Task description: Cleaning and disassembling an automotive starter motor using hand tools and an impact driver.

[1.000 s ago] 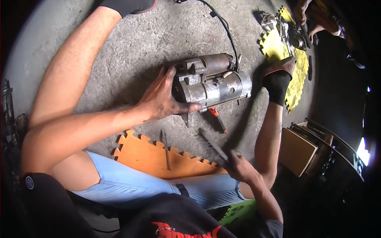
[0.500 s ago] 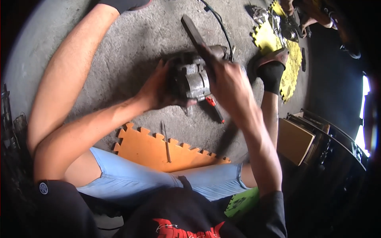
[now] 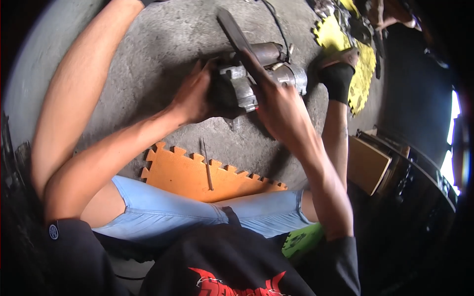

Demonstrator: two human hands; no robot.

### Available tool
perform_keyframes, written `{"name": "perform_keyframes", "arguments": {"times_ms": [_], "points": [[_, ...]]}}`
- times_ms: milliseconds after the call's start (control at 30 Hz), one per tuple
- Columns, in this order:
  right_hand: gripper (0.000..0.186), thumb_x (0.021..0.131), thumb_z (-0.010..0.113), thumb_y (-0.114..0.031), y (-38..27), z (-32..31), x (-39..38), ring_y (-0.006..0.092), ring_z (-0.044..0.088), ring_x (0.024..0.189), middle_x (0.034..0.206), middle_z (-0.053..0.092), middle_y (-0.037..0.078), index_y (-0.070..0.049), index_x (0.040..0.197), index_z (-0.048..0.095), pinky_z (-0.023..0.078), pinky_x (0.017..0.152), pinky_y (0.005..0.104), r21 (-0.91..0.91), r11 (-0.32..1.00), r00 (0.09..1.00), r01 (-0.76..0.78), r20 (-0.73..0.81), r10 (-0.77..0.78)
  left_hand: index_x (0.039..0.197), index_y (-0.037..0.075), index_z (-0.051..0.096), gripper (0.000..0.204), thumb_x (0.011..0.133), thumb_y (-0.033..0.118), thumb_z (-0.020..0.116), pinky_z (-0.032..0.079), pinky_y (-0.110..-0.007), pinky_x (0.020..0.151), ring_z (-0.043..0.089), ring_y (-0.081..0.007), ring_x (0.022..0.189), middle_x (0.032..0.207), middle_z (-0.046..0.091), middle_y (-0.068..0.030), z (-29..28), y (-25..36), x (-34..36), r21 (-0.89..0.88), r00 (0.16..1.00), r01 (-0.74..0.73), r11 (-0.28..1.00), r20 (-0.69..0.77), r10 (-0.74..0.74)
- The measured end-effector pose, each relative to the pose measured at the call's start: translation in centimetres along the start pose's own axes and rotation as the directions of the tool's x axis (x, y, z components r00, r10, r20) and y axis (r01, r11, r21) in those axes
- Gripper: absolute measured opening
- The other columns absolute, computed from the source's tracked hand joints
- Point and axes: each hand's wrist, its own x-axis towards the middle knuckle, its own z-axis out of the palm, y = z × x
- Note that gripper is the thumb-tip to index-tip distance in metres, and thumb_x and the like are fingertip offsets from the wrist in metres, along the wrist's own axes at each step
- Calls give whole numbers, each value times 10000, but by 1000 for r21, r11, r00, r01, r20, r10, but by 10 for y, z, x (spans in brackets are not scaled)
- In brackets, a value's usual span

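Left hand [image 3: 195, 93] curls around one end of the starter motor [image 3: 292, 75], on the concrete floor [image 3: 158, 44] beyond the orange mat's [image 3: 173, 172] toothed edge; right hand [image 3: 282, 104] grips a dark flat bar [image 3: 232, 32] over it; red lettering [image 3: 237, 287] marks the black shirt [image 3: 212, 251].

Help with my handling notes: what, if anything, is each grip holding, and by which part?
The right grip holds a flat dark bar by its near end; the left grip holds a bulky metal unit at its left end.

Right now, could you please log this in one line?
left hand: holding metal unit; right hand: gripping dark bar; thin rod: on orange mat
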Motion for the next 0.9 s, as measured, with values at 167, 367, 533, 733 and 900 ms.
{"name": "perform_keyframes", "arguments": {"times_ms": [167, 367, 533, 733, 900], "points": [[593, 949, 524, -83, 22, -13, -14, 385, 678, 676, 949, 672, 262, -171, 1502, 327, 555, 612, 502, -20, 999, 998, -35, -51, 34, 1408, -30, 343, 1207, 482, 455, 946, 386, -454, 1099, 424, -402, 1293, 1343, 480, -240, 18, 12, 5, 480, 992, -102, 871, -16, 125], [600, 943, 524, -86, 11, 0, -11, 444, 638, 631, 739, 645, 265, -227, 1497, 342, 520, 586, 522, 95, 995, 999, 5, -37, -2, 1377, -44, 386, 1084, 544, 381, 934, 407, -452, 1080, 495, -354, 1177, 1314, 515, -207, 2, 22, 4, 361, 976, -187, 914, -35, 213], [616, 943, 513, -87, 26, -30, -86, 460, 630, 703, 1011, 665, 238, -223, 1509, 312, 509, 612, 522, 219, 973, 998, -66, -2, 68, 1430, -89, 293, 1295, 498, 576, 898, 353, -478, 1124, 359, -462, 1343, 1415, 402, -303, 13, 17, 3, 547, 999, 32, 837, -26, -21], [682, 925, 512, -30, 15, -26, -99, 423, 639, 629, 1029, 664, 234, -239, 1528, 271, 469, 566, 530, 161, 963, 975, -217, -18, 222, 1441, -120, 215, 1360, 513, 626, 870, 312, -487, 1150, 312, -497, 1363, 1437, 336, -348, 8, 18, 2, 583, 996, 66, 810, 12, -89], [673, 938, 537, -129, 28, 0, -18, 394, 599, 476, 545, 584, 189, -246, 1533, 244, 487, 464, 503, -54, 998, 989, 19, -146, -27, 1430, -35, 288, 1226, 517, 490, 916, 316, -520, 1136, 357, -465, 1340, 1381, 422, -300, 17, 16, 8, 388, 1000, 0, 922, 7, -3]]}}
